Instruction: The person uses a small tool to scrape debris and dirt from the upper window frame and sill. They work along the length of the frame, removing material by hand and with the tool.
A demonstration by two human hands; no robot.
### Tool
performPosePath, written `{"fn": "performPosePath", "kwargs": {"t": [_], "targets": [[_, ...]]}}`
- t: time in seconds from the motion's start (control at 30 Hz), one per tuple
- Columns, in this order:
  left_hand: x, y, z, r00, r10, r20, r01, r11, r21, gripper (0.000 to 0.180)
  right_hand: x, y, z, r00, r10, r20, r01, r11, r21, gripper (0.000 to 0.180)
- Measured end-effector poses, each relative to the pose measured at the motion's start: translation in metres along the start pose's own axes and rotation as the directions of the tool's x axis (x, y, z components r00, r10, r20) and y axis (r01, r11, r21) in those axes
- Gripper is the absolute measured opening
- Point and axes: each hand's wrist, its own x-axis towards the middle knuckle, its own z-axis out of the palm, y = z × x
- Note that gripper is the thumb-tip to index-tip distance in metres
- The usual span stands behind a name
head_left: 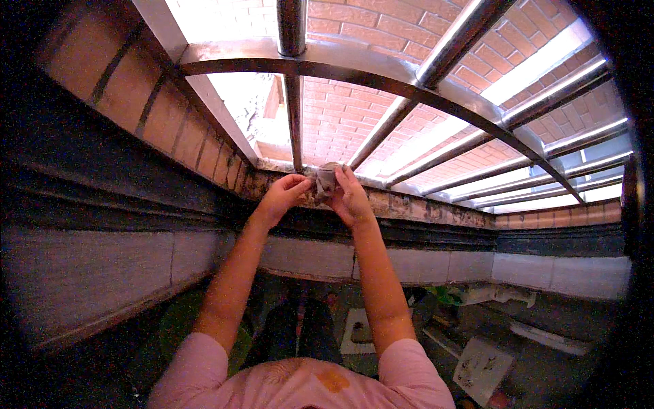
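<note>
Grey cloth (325, 183) between both hands (281, 199) (350, 198), long axis up the view.

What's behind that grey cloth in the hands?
Around the grey cloth, the stained brick ledge shows, with metal bars and a brick wall beyond. Whatever is directly behind is covered by the cloth and right hand.
</note>
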Motion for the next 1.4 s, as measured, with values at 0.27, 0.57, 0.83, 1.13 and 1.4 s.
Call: {"fn": "performPosePath", "kwargs": {"t": [0.27,0.57,0.83,1.13,1.4], "targets": [[0.004,-0.007,-0.023,0.916,0.352,-0.194,-0.259,0.886,0.385,0.012,-0.016,-0.013,-0.005,0.977,-0.138,-0.160,0.113,0.981,-0.156,0.018],[-0.006,-0.012,-0.055,0.664,0.679,-0.313,-0.391,0.673,0.628,0.008,-0.037,-0.046,-0.042,0.908,-0.329,-0.259,0.202,0.886,-0.417,0.023],[-0.017,-0.003,-0.041,0.694,0.720,-0.005,-0.427,0.417,0.803,0.008,-0.054,-0.072,-0.069,0.904,-0.226,-0.363,0.081,0.924,-0.375,0.022],[-0.023,0.035,0.060,0.782,0.552,0.290,-0.622,0.664,0.415,0.024,-0.063,-0.069,-0.006,0.980,-0.191,-0.062,0.147,0.893,-0.425,0.025],[-0.018,0.051,0.058,0.665,0.696,0.273,-0.653,0.363,0.665,0.020,-0.090,-0.109,0.020,0.891,-0.416,-0.179,0.293,0.830,-0.474,0.021]]}}
